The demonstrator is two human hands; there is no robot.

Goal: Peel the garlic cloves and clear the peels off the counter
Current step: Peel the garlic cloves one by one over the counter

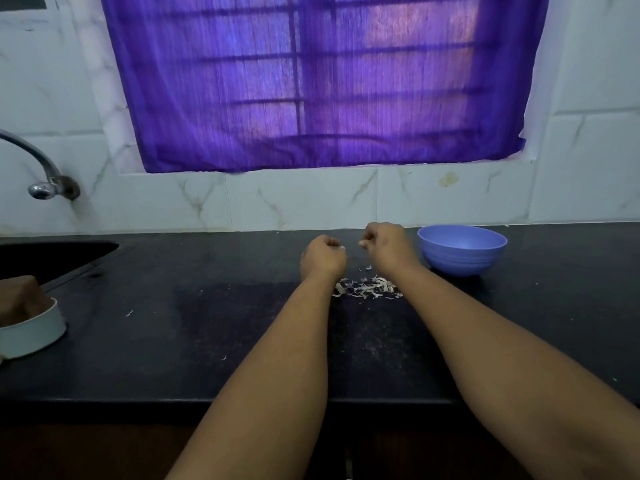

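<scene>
My two hands hover side by side over the back of the black counter (173, 341), fingers curled and facing away from me. My left hand (323, 256) grips something small and pale, apparently a garlic clove (342, 248), mostly hidden by the fingers. A short gap to the right, my right hand (386, 242) pinches a pale scrap that looks like garlic peel (362, 243). A loose heap of garlic peels (367, 288) lies on the counter below and between my wrists. A blue bowl (462, 249) stands just right of my right hand; I cannot see its contents.
A dark sink (45, 256) sits at the far left with a metal tap (45, 174) on the tiled wall above it. A pale round container (33, 336) holding something brown stands at the left edge. Stray peel flecks (129, 313) dot the counter.
</scene>
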